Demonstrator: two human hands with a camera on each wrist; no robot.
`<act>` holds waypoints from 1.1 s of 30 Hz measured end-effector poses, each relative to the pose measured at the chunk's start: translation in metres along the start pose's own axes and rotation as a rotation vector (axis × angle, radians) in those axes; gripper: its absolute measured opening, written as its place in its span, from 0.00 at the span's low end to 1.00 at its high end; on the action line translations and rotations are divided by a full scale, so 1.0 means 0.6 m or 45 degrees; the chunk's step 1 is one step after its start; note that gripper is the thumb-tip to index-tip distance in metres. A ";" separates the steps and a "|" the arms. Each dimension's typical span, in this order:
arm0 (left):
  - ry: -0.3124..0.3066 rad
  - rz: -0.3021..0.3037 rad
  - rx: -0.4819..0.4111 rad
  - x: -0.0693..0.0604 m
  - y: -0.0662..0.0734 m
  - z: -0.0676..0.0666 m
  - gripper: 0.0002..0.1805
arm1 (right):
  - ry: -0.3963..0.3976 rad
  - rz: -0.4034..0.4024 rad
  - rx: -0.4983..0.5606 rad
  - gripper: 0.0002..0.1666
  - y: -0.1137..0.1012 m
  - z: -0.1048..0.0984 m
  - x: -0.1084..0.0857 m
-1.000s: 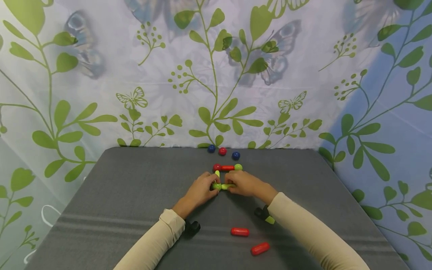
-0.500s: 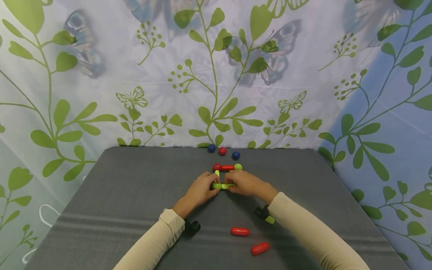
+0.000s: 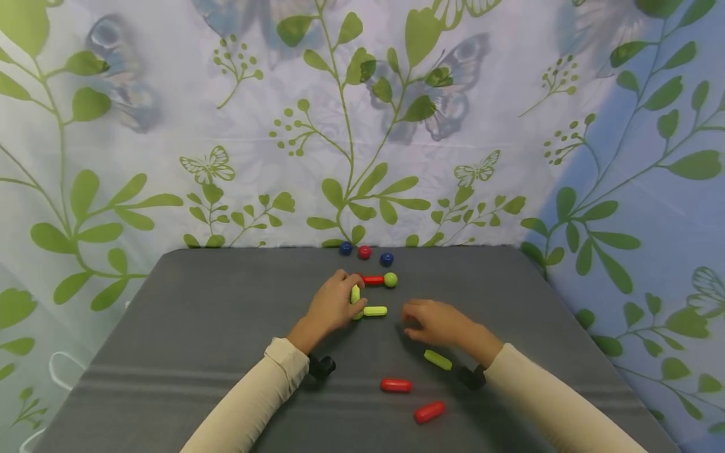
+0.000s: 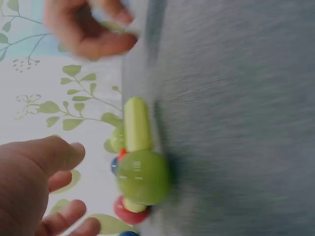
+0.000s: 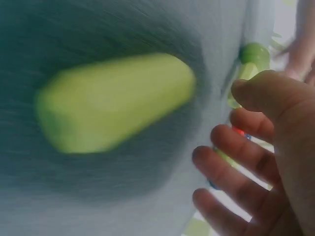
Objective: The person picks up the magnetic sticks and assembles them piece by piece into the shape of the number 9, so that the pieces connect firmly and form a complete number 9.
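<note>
In the head view a light-green stick points right from a green ball, with another green stick running from the ball towards the back. My left hand is around the ball's left side. The left wrist view shows the left thumb and fingers spread, apart from the green ball. My right hand hovers empty to the right, fingers loosely bent. Nearest it lies a loose green stick, large in the right wrist view below the relaxed right hand.
Behind the hands, a red stick joins a green ball and a partly hidden red ball. Two blue balls and a red ball line the back edge. Two red sticks lie near the front of the grey table.
My right hand has let go of the joined green stick and moved right and towards the front. The left fingers have loosened from the ball. The head view has shifted slightly rightward.
</note>
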State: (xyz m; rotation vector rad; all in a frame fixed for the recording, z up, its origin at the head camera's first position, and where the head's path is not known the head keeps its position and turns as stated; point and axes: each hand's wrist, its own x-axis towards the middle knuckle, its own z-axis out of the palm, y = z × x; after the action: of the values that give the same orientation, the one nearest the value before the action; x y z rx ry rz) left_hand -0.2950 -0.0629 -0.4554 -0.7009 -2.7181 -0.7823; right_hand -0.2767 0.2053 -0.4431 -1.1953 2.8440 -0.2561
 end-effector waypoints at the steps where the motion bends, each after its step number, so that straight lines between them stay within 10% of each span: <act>1: 0.005 0.014 0.029 0.010 0.002 -0.005 0.16 | -0.005 0.010 -0.002 0.11 -0.001 0.002 -0.010; 6: -0.020 0.105 0.155 0.069 0.002 -0.017 0.13 | -0.009 0.034 0.018 0.12 -0.013 0.008 -0.045; 13: -0.276 0.093 0.203 0.132 -0.013 0.008 0.10 | 0.007 0.044 0.080 0.14 -0.029 0.012 -0.065; 33: -0.345 0.124 0.238 0.151 -0.013 0.059 0.09 | 0.096 0.080 0.120 0.17 -0.030 0.019 -0.103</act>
State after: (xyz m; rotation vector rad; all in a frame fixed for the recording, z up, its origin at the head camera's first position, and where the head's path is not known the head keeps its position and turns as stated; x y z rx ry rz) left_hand -0.3796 -0.0145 -0.4579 -0.9472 -2.9175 -0.4302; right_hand -0.2198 0.2354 -0.4529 -1.0992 2.8906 -0.4362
